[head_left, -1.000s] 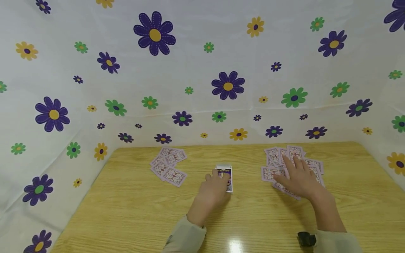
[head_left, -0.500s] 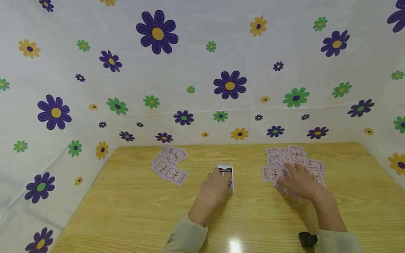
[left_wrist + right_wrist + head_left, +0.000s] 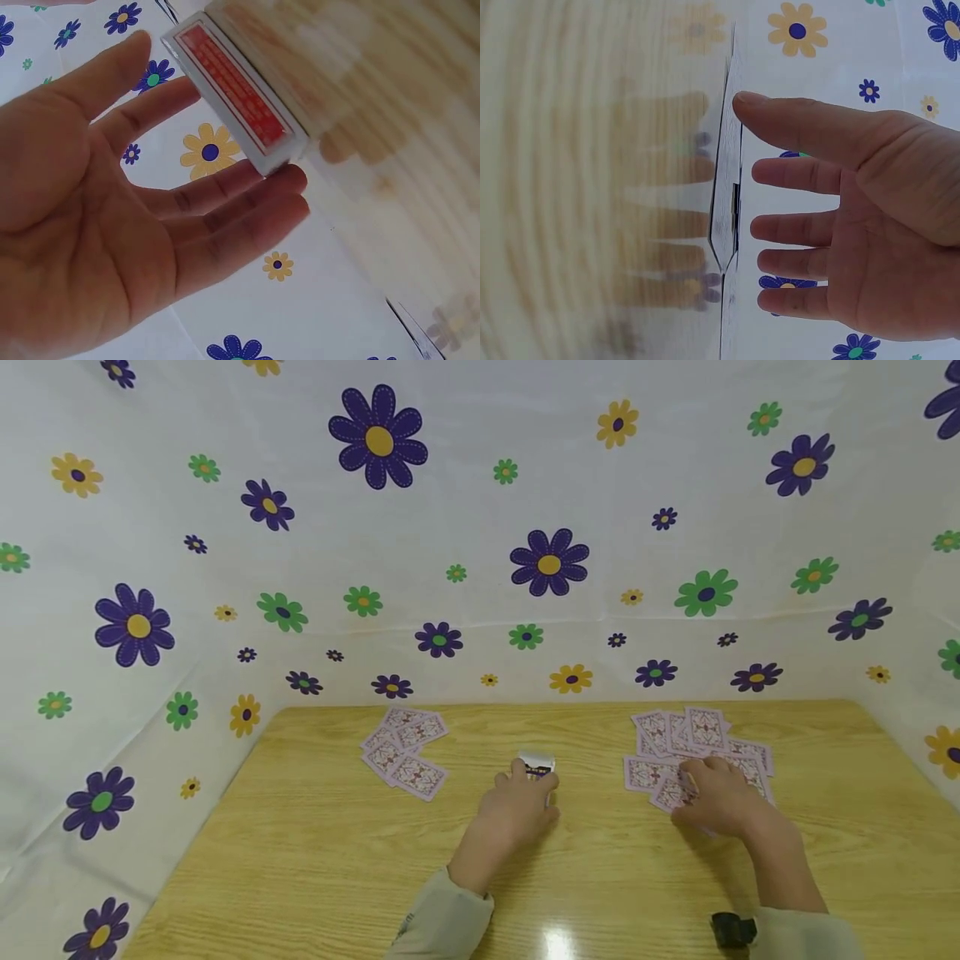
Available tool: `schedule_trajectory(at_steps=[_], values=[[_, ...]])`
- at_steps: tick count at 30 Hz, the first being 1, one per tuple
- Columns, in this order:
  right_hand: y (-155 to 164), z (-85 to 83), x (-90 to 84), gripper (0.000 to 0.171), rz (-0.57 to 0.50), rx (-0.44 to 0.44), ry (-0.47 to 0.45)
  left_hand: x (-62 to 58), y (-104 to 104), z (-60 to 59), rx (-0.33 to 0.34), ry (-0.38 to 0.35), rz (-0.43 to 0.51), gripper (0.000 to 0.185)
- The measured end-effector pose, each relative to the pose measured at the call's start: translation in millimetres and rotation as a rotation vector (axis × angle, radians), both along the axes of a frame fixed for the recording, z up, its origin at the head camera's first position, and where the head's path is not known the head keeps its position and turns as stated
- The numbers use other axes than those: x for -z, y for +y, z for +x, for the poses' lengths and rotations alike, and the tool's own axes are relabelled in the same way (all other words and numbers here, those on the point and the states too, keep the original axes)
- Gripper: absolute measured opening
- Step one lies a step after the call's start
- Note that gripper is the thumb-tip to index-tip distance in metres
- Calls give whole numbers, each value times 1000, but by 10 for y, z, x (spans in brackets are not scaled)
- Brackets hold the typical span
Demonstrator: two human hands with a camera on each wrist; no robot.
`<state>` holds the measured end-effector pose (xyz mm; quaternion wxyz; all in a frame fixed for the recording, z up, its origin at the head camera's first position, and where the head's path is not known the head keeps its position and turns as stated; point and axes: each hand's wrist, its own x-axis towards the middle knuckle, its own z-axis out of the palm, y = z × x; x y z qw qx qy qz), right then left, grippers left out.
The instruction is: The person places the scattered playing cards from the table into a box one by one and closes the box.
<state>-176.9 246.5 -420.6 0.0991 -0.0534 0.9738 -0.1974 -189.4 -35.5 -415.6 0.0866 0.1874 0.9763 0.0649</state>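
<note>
A playing-card box (image 3: pixel 537 766) lies mid-table, mostly covered by my left hand (image 3: pixel 534 787). In the left wrist view the box (image 3: pixel 234 94) shows a red-printed side, and the straight fingers (image 3: pixel 247 199) of my left hand (image 3: pixel 217 120) touch its end. A spread of face-down purple-backed cards (image 3: pixel 678 735) lies to the right. My right hand (image 3: pixel 693 781) rests flat on its near part. In the right wrist view the fingertips (image 3: pixel 769 174) of my right hand (image 3: pixel 751 202) meet the card edges (image 3: pixel 726 187).
A second small heap of face-down cards (image 3: pixel 405 752) lies at the left back of the wooden table (image 3: pixel 315 860). A flower-print cloth (image 3: pixel 480 527) walls in the table at the back and both sides. A small black object (image 3: pixel 731 929) sits by my right sleeve.
My right hand has drawn back toward me across the spread cards. My left hand has slid forward over the box, so less of the box shows.
</note>
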Motion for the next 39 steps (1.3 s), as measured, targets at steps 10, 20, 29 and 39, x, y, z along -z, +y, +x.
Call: schedule_trajectory(at_steps=[10, 20, 29, 39], values=[[3, 16, -21, 67, 7, 0, -7, -10, -151, -16, 17, -87, 75, 46], [-5, 10, -22, 59, 6, 0, -24, 7, -361, 35, 33, -104, 41, 64], [78, 32, -7, 61, 13, 43, -14, -16, -644, 14, 31, -127, 209, 87], [77, 62, 14, 58, -10, 76, -10, -158, -866, 8, 17, -28, 374, 89]])
